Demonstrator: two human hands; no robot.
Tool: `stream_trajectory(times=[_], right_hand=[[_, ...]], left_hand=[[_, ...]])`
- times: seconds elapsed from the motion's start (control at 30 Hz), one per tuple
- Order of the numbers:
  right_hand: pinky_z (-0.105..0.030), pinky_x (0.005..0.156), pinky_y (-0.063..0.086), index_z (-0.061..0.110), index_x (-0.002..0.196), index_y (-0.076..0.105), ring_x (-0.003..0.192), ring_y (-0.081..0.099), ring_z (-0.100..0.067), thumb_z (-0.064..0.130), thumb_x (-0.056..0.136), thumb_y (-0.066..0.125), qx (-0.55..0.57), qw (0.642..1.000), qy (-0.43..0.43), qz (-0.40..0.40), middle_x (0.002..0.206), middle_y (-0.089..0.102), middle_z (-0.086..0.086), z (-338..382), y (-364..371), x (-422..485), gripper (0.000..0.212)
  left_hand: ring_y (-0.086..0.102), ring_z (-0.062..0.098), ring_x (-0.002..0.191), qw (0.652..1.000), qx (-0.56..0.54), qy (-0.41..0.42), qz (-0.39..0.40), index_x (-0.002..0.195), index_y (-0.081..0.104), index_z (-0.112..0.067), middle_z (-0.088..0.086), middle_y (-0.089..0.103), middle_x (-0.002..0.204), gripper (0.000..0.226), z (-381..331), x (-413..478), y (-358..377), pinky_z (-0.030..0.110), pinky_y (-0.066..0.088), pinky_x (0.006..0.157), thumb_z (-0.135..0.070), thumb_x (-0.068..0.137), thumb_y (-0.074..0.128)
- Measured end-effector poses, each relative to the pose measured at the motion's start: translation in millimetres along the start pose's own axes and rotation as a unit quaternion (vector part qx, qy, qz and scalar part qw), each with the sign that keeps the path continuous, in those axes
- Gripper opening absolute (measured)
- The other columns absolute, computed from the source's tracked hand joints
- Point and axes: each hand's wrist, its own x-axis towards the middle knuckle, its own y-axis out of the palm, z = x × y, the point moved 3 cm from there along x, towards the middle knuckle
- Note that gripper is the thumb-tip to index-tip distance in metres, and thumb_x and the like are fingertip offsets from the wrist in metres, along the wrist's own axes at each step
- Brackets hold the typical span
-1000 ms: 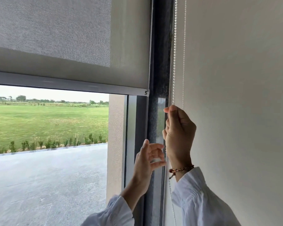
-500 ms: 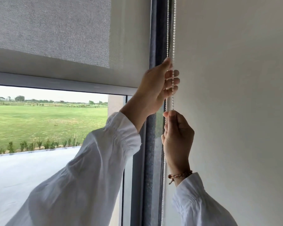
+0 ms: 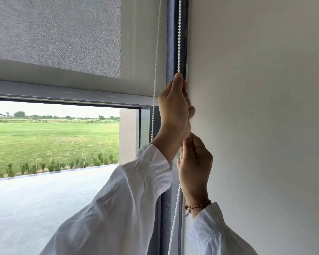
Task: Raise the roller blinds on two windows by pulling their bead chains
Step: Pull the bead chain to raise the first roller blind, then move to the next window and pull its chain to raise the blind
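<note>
A grey roller blind covers the upper part of the window, its bottom bar above the open view. A white bead chain hangs in two strands along the dark window frame. My left hand is raised and closed around the right strand, thumb tip uppermost. Just below it my right hand pinches the same strand, which runs on down past the wrist. The other strand hangs free to the left of my left hand.
A plain white wall fills the right side, close to both hands. The dark window frame runs vertically between blind and wall. Outside lie a paved terrace and a green field.
My left hand rose from below my right hand to above it and took hold of the chain. The right hand stayed in its grip at about the same place.
</note>
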Motion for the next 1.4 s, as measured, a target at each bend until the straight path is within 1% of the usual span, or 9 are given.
stream_trajectory(times=[0.53, 0.73, 0.83, 0.93, 1.0, 1.03, 1.17, 1.3, 1.4], right_hand=[[-0.031, 0.050, 0.025, 0.030, 0.062, 0.053, 0.047, 0.025, -0.015, 0.033, 0.089, 0.047, 0.020, 1.000, 0.009, 0.002, 0.043, 0.037, 0.013, -8.6, 5.2, 4.1, 0.027], [-0.022, 0.045, 0.028, 0.036, 0.076, 0.068, 0.043, 0.028, -0.007, 0.023, 0.094, 0.048, 0.064, 0.996, 0.050, 0.024, 0.043, 0.035, 0.011, -8.2, 6.8, 9.9, 0.030], [-0.026, 0.054, 0.036, 0.035, 0.084, 0.069, 0.050, 0.044, -0.004, 0.032, 0.089, 0.053, 0.034, 0.998, 0.052, 0.004, 0.054, 0.051, 0.016, -12.4, 8.5, 13.0, 0.018], [-0.016, 0.079, 0.042, 0.025, 0.100, 0.067, 0.084, 0.061, -0.011, 0.033, 0.085, 0.050, -0.044, 0.996, 0.026, -0.068, 0.095, 0.068, -0.001, -14.7, 8.6, 11.9, 0.024], [-0.005, 0.087, 0.027, 0.015, 0.110, 0.063, 0.108, 0.051, -0.020, 0.027, 0.087, 0.050, -0.170, 0.976, -0.007, -0.135, 0.118, 0.061, -0.012, -10.1, 10.3, 6.8, 0.029], [-0.009, 0.090, 0.024, 0.013, 0.112, 0.062, 0.115, 0.045, -0.026, 0.027, 0.086, 0.050, -0.203, 0.966, -0.017, -0.162, 0.124, 0.057, -0.015, -8.0, 15.2, 2.2, 0.032], [-0.037, 0.101, 0.031, 0.009, 0.113, 0.059, 0.122, 0.041, -0.031, 0.026, 0.086, 0.046, -0.192, 0.965, -0.080, -0.158, 0.125, 0.054, -0.019, -2.5, 58.0, -27.4, 0.034], [-0.013, 0.083, 0.044, 0.009, 0.110, 0.060, 0.098, 0.057, -0.015, 0.026, 0.089, 0.044, -0.081, 0.994, -0.045, -0.049, 0.109, 0.061, -0.003, 12.9, 135.4, -83.6, 0.031], [-0.001, 0.073, 0.040, 0.014, 0.106, 0.061, 0.085, 0.056, -0.002, 0.021, 0.089, 0.048, -0.018, 1.000, 0.020, 0.010, 0.098, 0.061, 0.005, 36.0, 205.2, -139.8, 0.024]], left_hand=[[0.017, 0.002, 0.029, 0.998, 0.040, -0.021, 0.040, 0.057, 0.042, -0.020, -0.011, 0.027, 0.032, 0.040, 0.7, 10.8, -5.5, 0.014, 0.013, 0.031, -0.031, 0.095, 0.039], [0.023, 0.006, 0.038, 0.993, 0.074, -0.028, 0.092, 0.062, 0.046, -0.018, -0.010, 0.032, 0.042, 0.038, -2.6, 17.5, -17.3, 0.019, 0.017, 0.037, -0.031, 0.096, 0.036], [0.036, 0.008, 0.047, 0.985, 0.153, 0.004, 0.075, 0.069, 0.054, -0.015, -0.003, 0.044, 0.055, 0.035, -7.0, 16.7, -22.5, 0.019, 0.029, 0.044, -0.025, 0.097, 0.035], [0.056, 0.008, 0.083, 0.930, 0.360, 0.069, 0.037, 0.105, 0.060, -0.012, 0.003, 0.064, 0.094, 0.030, -6.4, 16.8, -34.4, 0.023, 0.045, 0.073, -0.026, 0.096, 0.036], [0.052, 0.018, 0.112, 0.886, 0.448, 0.112, 0.038, 0.117, 0.055, -0.018, 0.004, 0.061, 0.119, 0.032, -5.1, 11.3, -48.1, 0.037, 0.042, 0.095, -0.031, 0.093, 0.040], [0.048, 0.019, 0.118, 0.875, 0.467, 0.124, 0.038, 0.118, 0.055, -0.019, 0.004, 0.058, 0.124, 0.032, -7.7, 6.5, -57.0, 0.038, 0.039, 0.098, -0.032, 0.092, 0.041], [0.053, 0.008, 0.106, 0.857, 0.484, 0.174, 0.010, 0.111, 0.058, -0.017, 0.001, 0.063, 0.119, 0.024, -42.1, -13.4, -102.9, 0.023, 0.042, 0.087, -0.025, 0.091, 0.048], [0.057, -0.001, 0.089, 0.810, 0.529, 0.253, -0.028, 0.108, 0.058, -0.012, 0.003, 0.070, 0.101, 0.022, -121.9, -42.0, -172.7, 0.004, 0.042, 0.069, -0.018, 0.088, 0.052], [0.059, 0.004, 0.087, 0.722, 0.634, 0.275, -0.007, 0.109, 0.057, -0.012, 0.003, 0.071, 0.091, 0.023, -201.8, -84.0, -228.7, 0.017, 0.047, 0.067, -0.020, 0.088, 0.051]])
